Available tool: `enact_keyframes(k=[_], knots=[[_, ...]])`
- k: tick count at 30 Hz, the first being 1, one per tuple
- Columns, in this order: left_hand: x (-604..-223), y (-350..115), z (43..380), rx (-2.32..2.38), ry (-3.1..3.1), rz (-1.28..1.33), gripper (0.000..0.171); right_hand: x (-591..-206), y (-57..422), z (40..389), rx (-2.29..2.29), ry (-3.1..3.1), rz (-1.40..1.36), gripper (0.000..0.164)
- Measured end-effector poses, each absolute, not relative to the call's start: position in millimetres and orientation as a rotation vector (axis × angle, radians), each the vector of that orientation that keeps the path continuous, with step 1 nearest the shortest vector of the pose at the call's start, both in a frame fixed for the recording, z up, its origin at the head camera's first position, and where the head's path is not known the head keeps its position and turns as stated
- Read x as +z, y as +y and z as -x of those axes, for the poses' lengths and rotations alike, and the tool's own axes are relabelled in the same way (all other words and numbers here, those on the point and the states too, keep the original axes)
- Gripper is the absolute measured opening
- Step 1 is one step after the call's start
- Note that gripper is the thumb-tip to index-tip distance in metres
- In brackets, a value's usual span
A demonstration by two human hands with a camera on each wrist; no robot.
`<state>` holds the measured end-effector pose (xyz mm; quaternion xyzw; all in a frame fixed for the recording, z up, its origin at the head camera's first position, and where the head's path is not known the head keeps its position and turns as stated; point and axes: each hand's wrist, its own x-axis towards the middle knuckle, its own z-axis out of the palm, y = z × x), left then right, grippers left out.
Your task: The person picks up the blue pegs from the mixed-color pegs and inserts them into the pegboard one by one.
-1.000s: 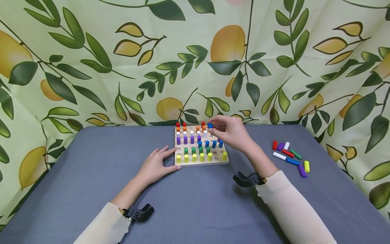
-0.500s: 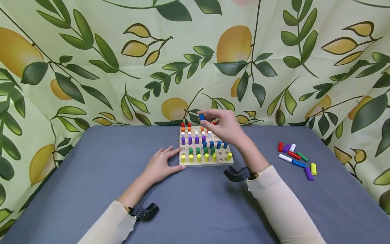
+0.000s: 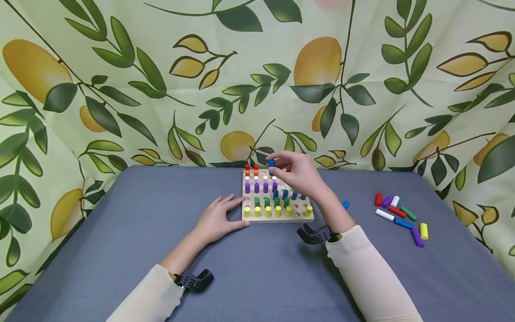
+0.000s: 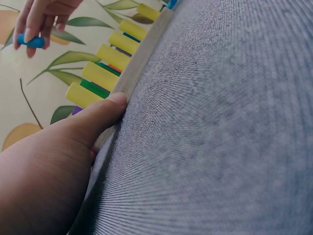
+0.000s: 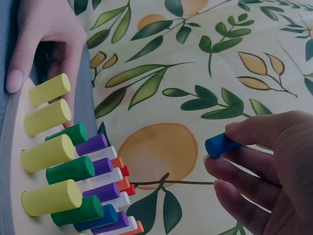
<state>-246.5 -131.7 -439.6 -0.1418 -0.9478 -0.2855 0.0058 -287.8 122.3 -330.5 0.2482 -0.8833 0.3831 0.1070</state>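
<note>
A pale wooden pegboard (image 3: 281,220) holds rows of coloured pegs: yellow in front, then green, blue, purple, white, orange and red behind. My right hand (image 3: 299,174) pinches a blue peg (image 3: 272,164) between thumb and fingers over the board's back rows. In the right wrist view that blue peg (image 5: 220,145) sticks out past the fingertips. Whether its lower end touches the board cannot be made out. My left hand (image 3: 219,219) lies at the board's left side, fingers mostly straight, with the thumb (image 4: 116,100) against the front corner. Part of the back right is hidden by my right hand.
To the right on the grey cloth (image 3: 257,273) lie several loose pegs, among them a red peg (image 3: 378,199), a white peg (image 3: 384,214) and a yellow peg (image 3: 424,231). Another blue peg (image 3: 346,205) lies beside my right forearm. A leaf-patterned curtain (image 3: 257,89) hangs behind.
My right hand has carried the blue peg leftward over the board, then lowered it, and the peg now stands more upright. The left hand stays at the board. The head view has shifted slightly.
</note>
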Motion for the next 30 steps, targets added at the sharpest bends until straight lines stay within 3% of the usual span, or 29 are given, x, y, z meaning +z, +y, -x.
enact_keyframes(k=[30], knots=[[-439.1, -132.7, 244.7, -0.888, -2.947, 0.472, 0.075, -356.2, 123.3, 299.8, 1.036, -2.716, -0.844, 0.022]])
